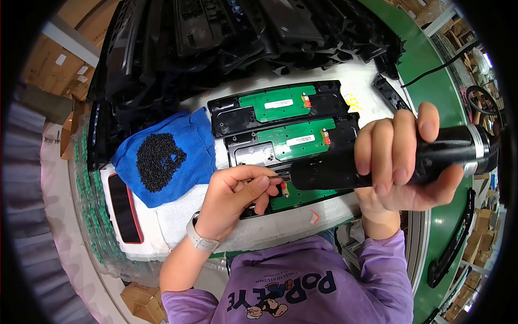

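Note:
My right hand (402,156) is wrapped around a black electric screwdriver (326,170), held level with its bit (281,177) toward my left hand. The fingers of my left hand (232,189) are pinched at the bit's tip; anything small between them is hidden. Under the tool lie black plastic panels (226,121) in a row, carrying green circuit boards (261,112) with red connectors. The nearest board (307,201) is partly covered by the screwdriver and my left hand. Left of the panels, a heap of small black screws (156,162) rests on a blue cloth (199,137).
Large black plastic housings (216,48) are stacked along the far side. A red-edged phone (125,208) lies at the left. Yellow dots (352,102) and a small black part (391,94) are at the right. A black cable (440,70) crosses the green surface.

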`<action>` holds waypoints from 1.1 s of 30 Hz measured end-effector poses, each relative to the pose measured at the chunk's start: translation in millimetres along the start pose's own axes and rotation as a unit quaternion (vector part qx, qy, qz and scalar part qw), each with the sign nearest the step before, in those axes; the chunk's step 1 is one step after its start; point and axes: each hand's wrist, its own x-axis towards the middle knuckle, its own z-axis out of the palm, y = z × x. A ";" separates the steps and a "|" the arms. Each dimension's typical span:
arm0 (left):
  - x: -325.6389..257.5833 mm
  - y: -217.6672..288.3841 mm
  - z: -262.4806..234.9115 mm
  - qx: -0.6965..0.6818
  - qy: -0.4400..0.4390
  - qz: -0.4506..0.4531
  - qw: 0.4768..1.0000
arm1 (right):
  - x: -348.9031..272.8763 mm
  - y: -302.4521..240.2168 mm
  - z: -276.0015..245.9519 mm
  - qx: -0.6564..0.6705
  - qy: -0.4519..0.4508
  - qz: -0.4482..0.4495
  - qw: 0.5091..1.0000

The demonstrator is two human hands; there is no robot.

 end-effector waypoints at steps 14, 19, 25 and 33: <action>-1.2 8.2 -1.9 0.223 0.069 0.090 0.968 | 22.1 -11.0 -24.6 -0.150 -0.010 0.039 0.988; 1.1 7.0 -7.8 0.179 0.106 0.130 0.969 | 20.9 -0.4 -27.0 -0.251 0.010 0.050 0.967; 8.3 6.4 -9.8 0.174 0.145 0.157 0.961 | 18.6 10.9 -21.4 -0.255 0.014 0.043 0.966; 13.3 4.0 -10.5 0.217 0.141 0.144 0.955 | 17.7 18.0 -6.9 -0.305 0.030 0.079 0.949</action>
